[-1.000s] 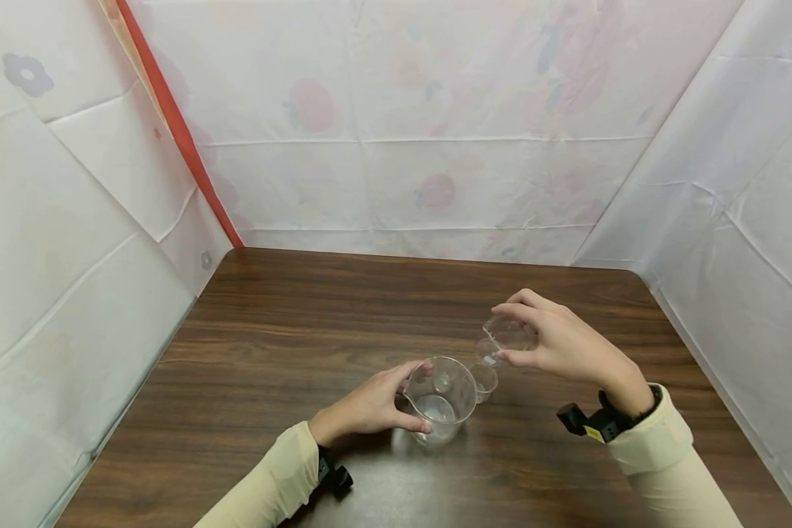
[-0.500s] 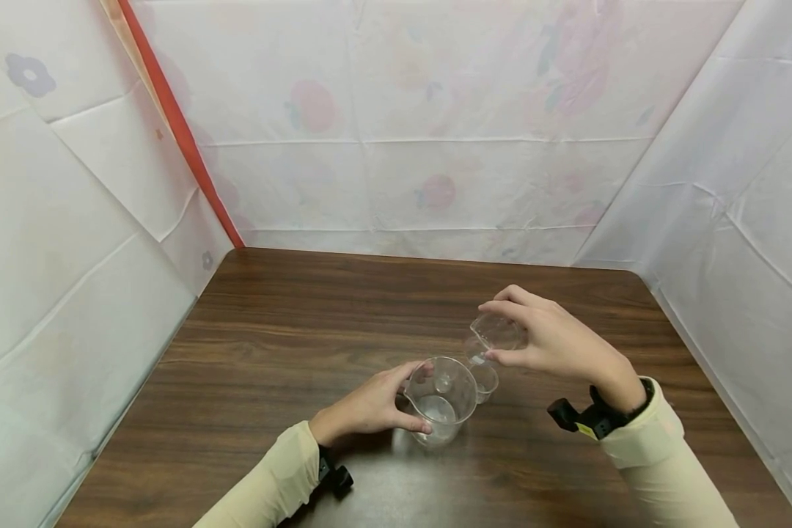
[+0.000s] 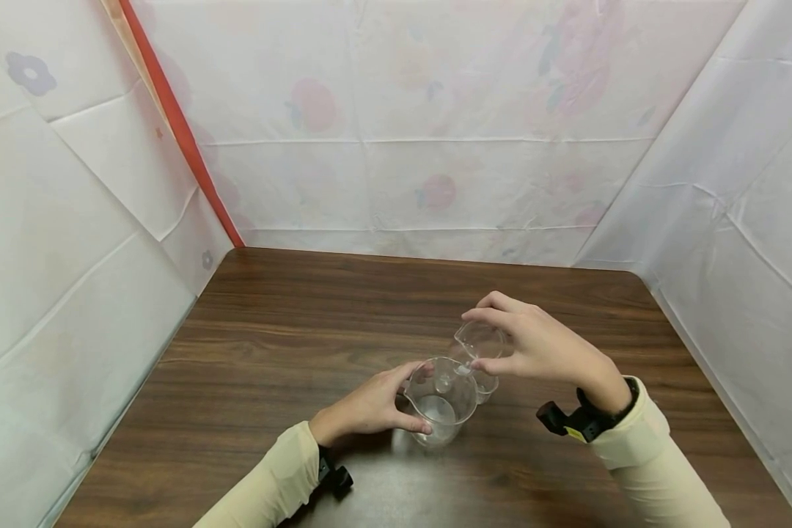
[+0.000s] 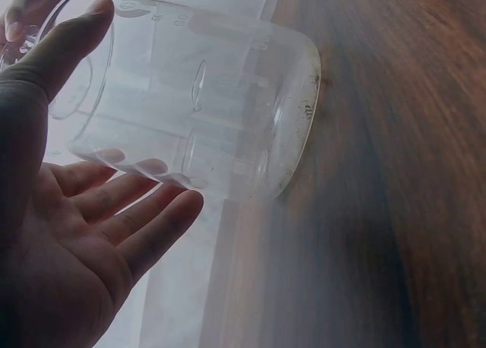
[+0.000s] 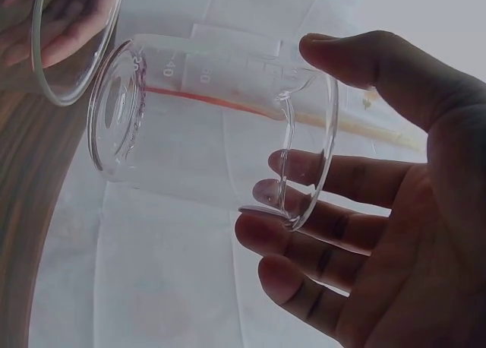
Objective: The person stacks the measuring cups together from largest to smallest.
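Note:
A large clear glass beaker (image 3: 445,418) stands upright on the table. My left hand (image 3: 372,402) grips it from the left, thumb on the near side and fingers behind. My right hand (image 3: 534,348) holds a smaller glass beaker (image 3: 480,339) by its rim, between thumb and fingertips, as the right wrist view shows. That smaller beaker (image 5: 205,128) is raised, its base close to the large beaker's rim. A little glass beaker (image 3: 488,385) stands just behind and right of the large one, partly covered by it. Another small round glass shape (image 3: 443,381) shows through the large beaker's wall.
The dark wood-grain table (image 3: 290,315) spreads around the glassware. White printed cloth (image 3: 383,183) hangs behind it and along both sides, with a red strip (image 3: 178,125) at the back left corner. Black wrist cameras (image 3: 581,424) project from the sleeves.
My right hand has carried the smaller beaker to the left, toward the large beaker, lowering it slightly in the last half second. My left hand and the large beaker have stayed put.

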`<state>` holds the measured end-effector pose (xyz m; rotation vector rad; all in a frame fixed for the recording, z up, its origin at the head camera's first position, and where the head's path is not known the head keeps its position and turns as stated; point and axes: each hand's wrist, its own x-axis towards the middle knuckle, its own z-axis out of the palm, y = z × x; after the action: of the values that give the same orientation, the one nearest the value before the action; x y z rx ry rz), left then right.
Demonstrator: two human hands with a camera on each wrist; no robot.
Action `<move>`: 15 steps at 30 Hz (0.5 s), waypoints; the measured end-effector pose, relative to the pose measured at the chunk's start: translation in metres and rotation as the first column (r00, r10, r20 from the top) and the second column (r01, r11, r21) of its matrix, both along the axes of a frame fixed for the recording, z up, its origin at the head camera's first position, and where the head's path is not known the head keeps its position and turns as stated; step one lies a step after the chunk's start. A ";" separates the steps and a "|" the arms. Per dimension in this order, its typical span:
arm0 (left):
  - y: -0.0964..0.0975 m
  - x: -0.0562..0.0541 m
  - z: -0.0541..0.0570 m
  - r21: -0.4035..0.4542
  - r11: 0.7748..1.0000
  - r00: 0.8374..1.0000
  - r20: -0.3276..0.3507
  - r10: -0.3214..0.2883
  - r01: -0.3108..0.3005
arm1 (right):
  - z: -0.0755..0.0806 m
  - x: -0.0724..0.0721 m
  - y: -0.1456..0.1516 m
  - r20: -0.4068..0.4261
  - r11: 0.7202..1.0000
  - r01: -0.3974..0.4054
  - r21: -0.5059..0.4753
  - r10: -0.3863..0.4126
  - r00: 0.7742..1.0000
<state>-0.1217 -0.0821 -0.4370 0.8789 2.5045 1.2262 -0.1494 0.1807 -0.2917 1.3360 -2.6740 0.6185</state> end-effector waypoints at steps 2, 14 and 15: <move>0.000 0.000 0.000 -0.001 1.000 1.000 -0.001 0.002 -0.002 | 0.001 0.001 -0.002 0.018 1.000 0.001 0.005 -0.001 1.000; -0.001 0.000 -0.001 0.006 1.000 1.000 0.011 0.001 -0.001 | -0.004 0.002 -0.010 -0.012 0.999 -0.036 0.023 0.036 0.999; -0.001 0.000 -0.001 0.008 1.000 1.000 0.009 -0.001 0.001 | -0.004 0.002 -0.010 -0.009 0.999 -0.037 0.027 0.038 0.999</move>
<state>-0.1214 -0.0829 -0.4378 0.8747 2.4941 1.2376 -0.1472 0.1705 -0.2959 1.3952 -2.6647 0.5810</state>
